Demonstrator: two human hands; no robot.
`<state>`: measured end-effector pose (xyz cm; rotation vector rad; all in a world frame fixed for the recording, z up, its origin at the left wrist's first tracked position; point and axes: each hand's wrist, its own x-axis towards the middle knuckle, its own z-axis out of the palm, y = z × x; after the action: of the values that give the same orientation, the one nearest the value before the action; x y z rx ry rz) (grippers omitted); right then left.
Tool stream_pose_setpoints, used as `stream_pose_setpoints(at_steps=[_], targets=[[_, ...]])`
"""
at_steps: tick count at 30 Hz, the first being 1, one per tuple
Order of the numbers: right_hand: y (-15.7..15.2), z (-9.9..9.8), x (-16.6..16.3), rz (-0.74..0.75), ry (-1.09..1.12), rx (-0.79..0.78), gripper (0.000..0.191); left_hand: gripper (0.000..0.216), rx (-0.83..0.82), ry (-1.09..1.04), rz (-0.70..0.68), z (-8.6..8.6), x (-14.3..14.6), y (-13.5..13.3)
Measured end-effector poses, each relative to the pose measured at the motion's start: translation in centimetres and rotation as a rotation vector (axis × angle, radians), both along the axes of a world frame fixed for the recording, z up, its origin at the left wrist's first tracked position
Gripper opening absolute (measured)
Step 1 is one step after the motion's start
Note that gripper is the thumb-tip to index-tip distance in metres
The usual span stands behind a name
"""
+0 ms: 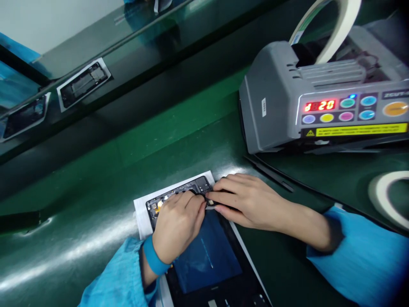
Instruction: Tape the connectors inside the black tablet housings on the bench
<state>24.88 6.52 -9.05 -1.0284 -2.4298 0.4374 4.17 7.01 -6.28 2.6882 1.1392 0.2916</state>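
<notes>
One opened tablet point(207, 251) is lying on a white sheet point(143, 217) on the glossy green tabletop point(96, 247); the left hand point(179, 226), its fingers curling, is covering part of the board end, and the right hand point(246, 202) is resting its fingertips at the edge there, so I cannot tell whether either is gripping anything; two similar tablets point(84, 85) are lying on a dark ledge beyond; one grey plastic tape machine point(277, 98), two cream tape rings point(340, 30) and one thin black stick point(271, 172) are occupying the right side
</notes>
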Motion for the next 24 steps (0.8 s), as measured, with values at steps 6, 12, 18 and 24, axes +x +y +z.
stream_pose_setpoints(at_steps=[6,12,18,24], targets=[[-0.19,0.18,-0.05,0.000,-0.070,0.036,0.025,0.020,-0.024,-0.060,0.026,-0.14,-0.09,0.13],[-0.33,0.24,-0.11,0.004,-0.107,0.085,0.025,0.018,-0.089,-0.095,0.050,-0.49,-0.11,0.24],[-0.30,0.17,-0.22,0.019,-0.086,0.146,0.025,0.015,-0.110,-0.114,0.055,-0.59,-0.15,0.24],[-0.25,0.41,-0.36,0.017,-0.077,0.153,0.025,0.016,-0.111,-0.115,0.043,-0.62,-0.22,0.32]])
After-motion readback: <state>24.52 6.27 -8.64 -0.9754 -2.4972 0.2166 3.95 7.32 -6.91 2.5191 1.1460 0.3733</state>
